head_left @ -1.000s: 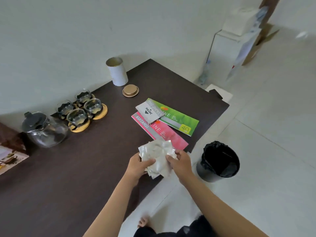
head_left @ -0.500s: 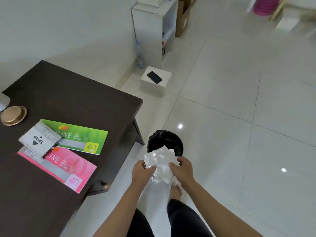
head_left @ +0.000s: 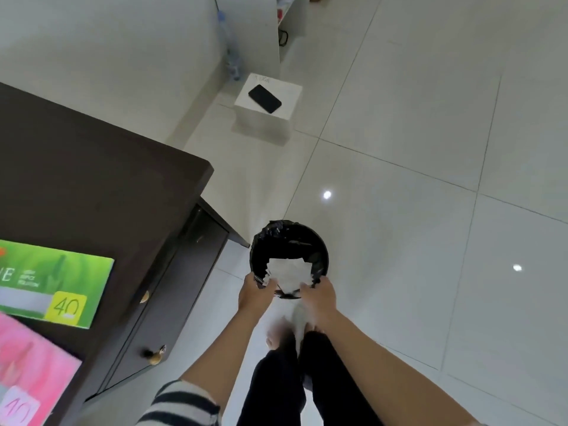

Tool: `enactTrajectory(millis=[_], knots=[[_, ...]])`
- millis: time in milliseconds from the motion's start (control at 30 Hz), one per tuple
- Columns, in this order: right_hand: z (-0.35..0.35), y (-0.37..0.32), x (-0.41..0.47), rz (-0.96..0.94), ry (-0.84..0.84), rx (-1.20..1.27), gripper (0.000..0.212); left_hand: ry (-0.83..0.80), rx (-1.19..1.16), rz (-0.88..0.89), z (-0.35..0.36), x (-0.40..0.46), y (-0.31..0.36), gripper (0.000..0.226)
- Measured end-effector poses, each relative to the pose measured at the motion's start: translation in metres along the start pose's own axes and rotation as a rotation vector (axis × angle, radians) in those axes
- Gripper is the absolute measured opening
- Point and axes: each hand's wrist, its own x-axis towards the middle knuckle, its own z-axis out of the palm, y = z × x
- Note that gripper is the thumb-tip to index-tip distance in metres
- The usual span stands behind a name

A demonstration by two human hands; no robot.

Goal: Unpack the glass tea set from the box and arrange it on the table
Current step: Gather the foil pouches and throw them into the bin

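Observation:
A crumpled wad of white wrapping [head_left: 289, 273] sits over the mouth of a black bin [head_left: 289, 241] lined with a black bag, on the floor beside the table. My left hand [head_left: 255, 292] holds the wad's left edge and my right hand [head_left: 318, 295] holds its right edge, both at the bin's near rim. The dark wooden table [head_left: 92, 186] fills the left of the view. The glass tea set is out of view.
A green packet [head_left: 55, 284] and a pink packet [head_left: 27, 370] lie on the table's near part. Drawers with brass knobs [head_left: 155, 355] face the bin. On the floor farther off stands a white box [head_left: 267, 103] with a black phone [head_left: 265, 99] on it. My legs are below.
My view swung away from the table towards the floor. Both hands carried the wrapping from the table edge down to the bin, and it now sits in the bin's opening.

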Motion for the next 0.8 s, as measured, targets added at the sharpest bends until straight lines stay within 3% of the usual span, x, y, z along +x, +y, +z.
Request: enactTrajectory(millis=[133,267,400,533,667,800], knots=[[0.008,0.009,0.015,0.035,-0.040,-0.070,0.012,0.013,0.009,-0.072,-0.002,0.002,-0.012,0.067],[0.005,-0.004,-0.007,0.006,-0.029,-0.055,0.033,0.035,0.015,-0.072,-0.015,-0.017,-0.013,0.069],[-0.004,-0.032,-0.047,-0.079,-0.062,-0.061,0.014,0.112,0.003,0.017,-0.039,-0.054,0.004,0.058],[-0.003,-0.074,-0.113,-0.181,-0.099,0.001,0.036,0.312,-0.076,0.219,-0.081,-0.111,0.025,0.038],[0.018,-0.121,-0.165,-0.444,-0.089,0.016,0.021,0.567,-0.215,0.376,-0.126,-0.153,0.034,0.015],[0.057,-0.160,-0.210,-0.813,-0.108,0.026,0.017,0.865,-0.315,0.426,-0.172,-0.177,0.023,0.008]])
